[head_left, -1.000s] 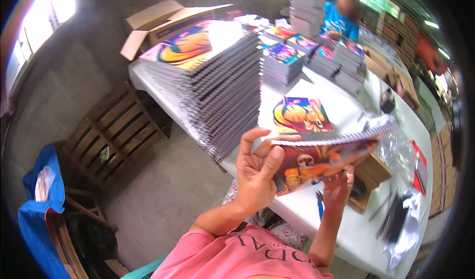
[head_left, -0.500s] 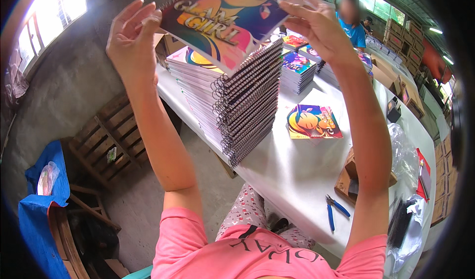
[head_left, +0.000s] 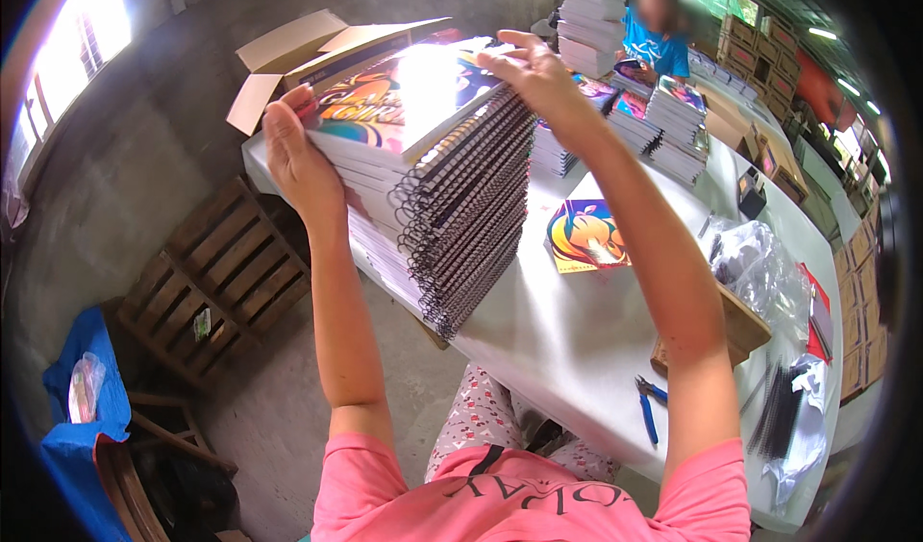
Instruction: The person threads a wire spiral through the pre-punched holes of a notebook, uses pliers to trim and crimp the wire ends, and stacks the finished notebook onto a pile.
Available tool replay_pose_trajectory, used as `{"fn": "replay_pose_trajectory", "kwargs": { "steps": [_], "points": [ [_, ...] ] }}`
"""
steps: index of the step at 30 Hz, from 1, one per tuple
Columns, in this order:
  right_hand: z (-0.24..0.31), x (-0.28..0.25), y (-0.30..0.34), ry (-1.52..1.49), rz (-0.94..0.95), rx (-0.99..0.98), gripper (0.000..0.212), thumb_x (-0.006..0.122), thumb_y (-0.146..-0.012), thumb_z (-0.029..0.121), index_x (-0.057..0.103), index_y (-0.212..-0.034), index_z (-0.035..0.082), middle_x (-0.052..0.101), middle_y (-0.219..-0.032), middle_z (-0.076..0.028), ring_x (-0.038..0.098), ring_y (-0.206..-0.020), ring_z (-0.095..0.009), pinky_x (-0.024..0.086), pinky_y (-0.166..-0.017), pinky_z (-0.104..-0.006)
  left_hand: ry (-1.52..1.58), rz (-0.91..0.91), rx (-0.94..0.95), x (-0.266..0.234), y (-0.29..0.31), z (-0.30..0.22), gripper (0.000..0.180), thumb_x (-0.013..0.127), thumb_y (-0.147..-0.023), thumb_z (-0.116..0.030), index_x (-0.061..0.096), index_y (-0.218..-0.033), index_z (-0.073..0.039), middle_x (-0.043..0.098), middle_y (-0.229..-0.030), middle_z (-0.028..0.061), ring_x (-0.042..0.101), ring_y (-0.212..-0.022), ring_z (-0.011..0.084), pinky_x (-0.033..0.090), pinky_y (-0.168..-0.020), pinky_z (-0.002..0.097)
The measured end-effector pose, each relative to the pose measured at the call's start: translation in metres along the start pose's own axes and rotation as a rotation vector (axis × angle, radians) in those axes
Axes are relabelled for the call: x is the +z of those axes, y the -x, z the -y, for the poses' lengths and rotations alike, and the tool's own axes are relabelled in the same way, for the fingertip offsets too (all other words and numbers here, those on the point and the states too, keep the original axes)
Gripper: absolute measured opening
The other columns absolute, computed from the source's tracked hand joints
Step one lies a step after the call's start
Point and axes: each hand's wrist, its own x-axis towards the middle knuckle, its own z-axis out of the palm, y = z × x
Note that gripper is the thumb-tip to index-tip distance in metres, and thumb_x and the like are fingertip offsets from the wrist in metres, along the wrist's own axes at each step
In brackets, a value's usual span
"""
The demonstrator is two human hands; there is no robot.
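Observation:
A tall pile of spiral notebooks stands at the table's near left corner, black wire coils toward me on the right side. The top notebook has a colourful illustrated cover with strong glare. My left hand rests along the pile's left side near the top, fingers stretched upward, open. At the top notebook's far right corner, my right hand has its fingers bent over the edge, closed on it. A loose printed cover sheet lies on the table right of the pile, partly hidden by my right forearm.
An open cardboard box stands behind the pile. Blue-handled pliers, a wooden block, clear plastic and black wire coils lie on the white table's right. A person in blue is beyond more notebook stacks.
Both hands have come down with the notebook, which now lies on top of the pile. My left hand has shifted to the pile's side. The cardboard box behind has come into sight.

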Motion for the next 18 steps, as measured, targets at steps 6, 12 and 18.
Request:
{"fn": "replay_pose_trajectory", "kwargs": {
  "steps": [6,12,18],
  "points": [
    [-0.017,-0.003,0.007,-0.118,-0.096,-0.035,0.079,0.059,-0.081,0.054,0.034,-0.136,0.004,0.037,-0.135,-0.024,0.042,-0.123,-0.033,0.034,-0.101,-0.0377,0.003,-0.068,0.283,-0.015,-0.009,0.015,0.052,0.038,-0.096,-0.046,0.049,-0.112,0.002,0.055,-0.111,0.0144,0.053,-0.1,0.0195,0.042,-0.086,0.0346],
    [-0.182,-0.156,0.105,0.661,-0.48,0.246,0.076,0.07,-0.073,0.037,0.039,-0.133,0.001,0.044,-0.129,-0.026,0.043,-0.12,-0.037,0.033,-0.101,-0.0432,0.181,0.201,0.438,-0.022,0.115,-0.066,0.032,0.041,-0.094,-0.034,0.049,-0.104,-0.004,0.055,-0.102,0.0139,0.051,-0.105,0.028,0.042,-0.084,0.0401],
    [-0.185,-0.161,0.195,0.197,-0.194,1.0,0.101,0.079,-0.069,0.036,0.014,-0.141,0.01,0.06,-0.101,-0.016,0.062,-0.078,-0.02,0.052,-0.069,-0.0396,-0.496,0.709,-0.047,0.049,0.273,0.007,0.062,0.07,-0.079,-0.029,0.04,-0.126,-0.002,0.027,-0.134,0.0269,0.028,-0.125,0.0413,0.029,-0.1,0.049]
  ]
}}
